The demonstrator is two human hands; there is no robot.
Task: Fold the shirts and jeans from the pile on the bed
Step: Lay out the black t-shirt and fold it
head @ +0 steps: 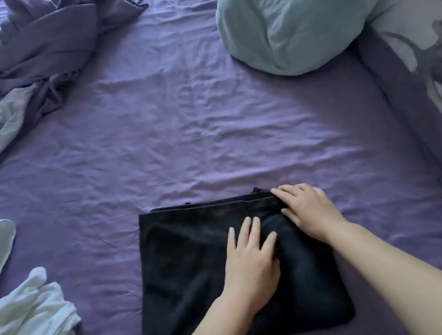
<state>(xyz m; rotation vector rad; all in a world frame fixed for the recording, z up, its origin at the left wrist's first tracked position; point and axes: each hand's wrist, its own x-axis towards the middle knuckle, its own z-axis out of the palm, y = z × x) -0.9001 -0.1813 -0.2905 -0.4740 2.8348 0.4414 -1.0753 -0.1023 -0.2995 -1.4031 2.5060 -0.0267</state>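
Observation:
A pair of dark jeans [189,272] lies folded into a flat rectangle on the purple bed sheet [182,144], near the front edge of the view. My left hand [252,260] lies flat on the middle of the jeans, fingers straight and spread. My right hand [307,209] presses with straight fingers on the far right corner of the folded jeans. A white garment [22,326] lies crumpled at the lower left.
A bunched purple and patterned cover [25,58] sits at the far left. A pale blue pillow [299,9] rests at the far right, beside a floral duvet [431,49] along the right edge.

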